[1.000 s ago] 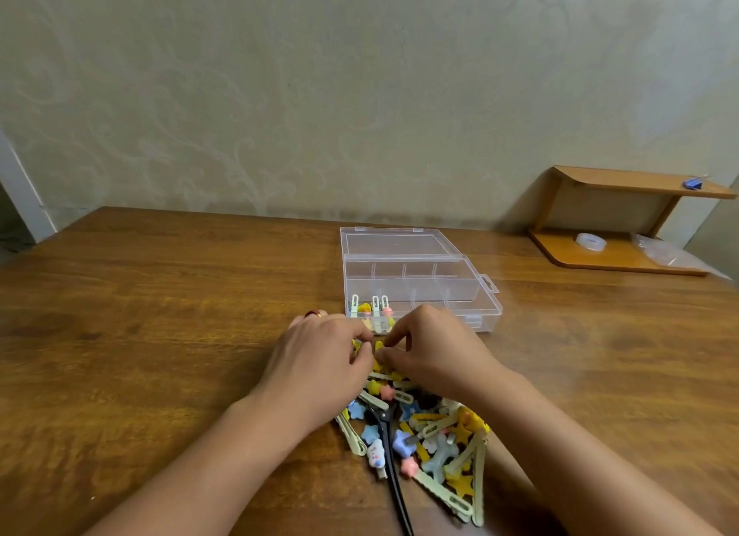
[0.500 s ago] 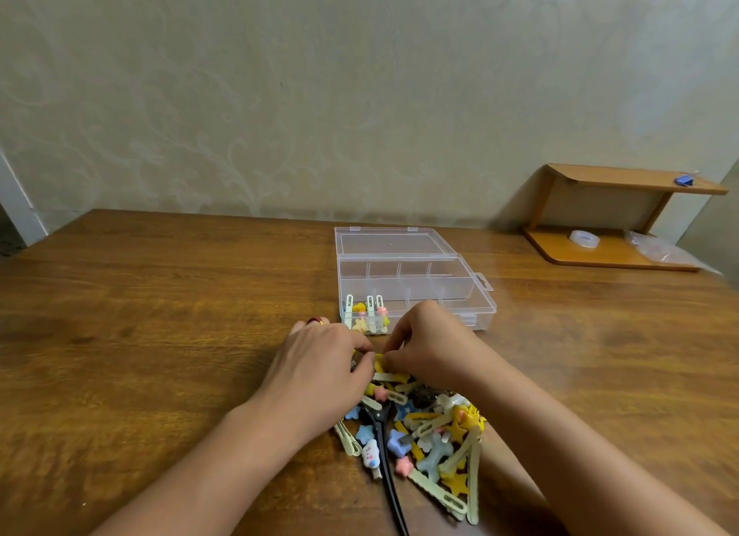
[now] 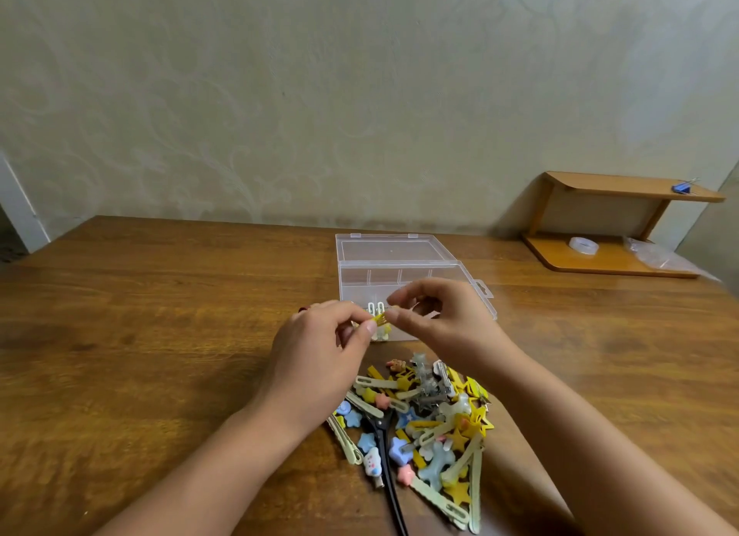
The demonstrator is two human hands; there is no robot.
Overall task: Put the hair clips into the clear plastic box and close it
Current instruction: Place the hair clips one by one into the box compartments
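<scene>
A small yellow hair clip (image 3: 379,319) is pinched between the fingertips of the left hand (image 3: 320,355) and the right hand (image 3: 444,323), above the near edge of the open clear plastic box (image 3: 472,291). Its long axis seemingly runs left to right between the hands; which way it points cannot be told.

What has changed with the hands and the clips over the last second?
Both hands have lifted off the pile of clips toward the clear box. The left hand now pinches a small yellow clip above the box's near edge; the right hand holds its other end, or is at least close to it. The box stays open with a few clips in its near-left compartment, and the pile stays on the table.
</scene>
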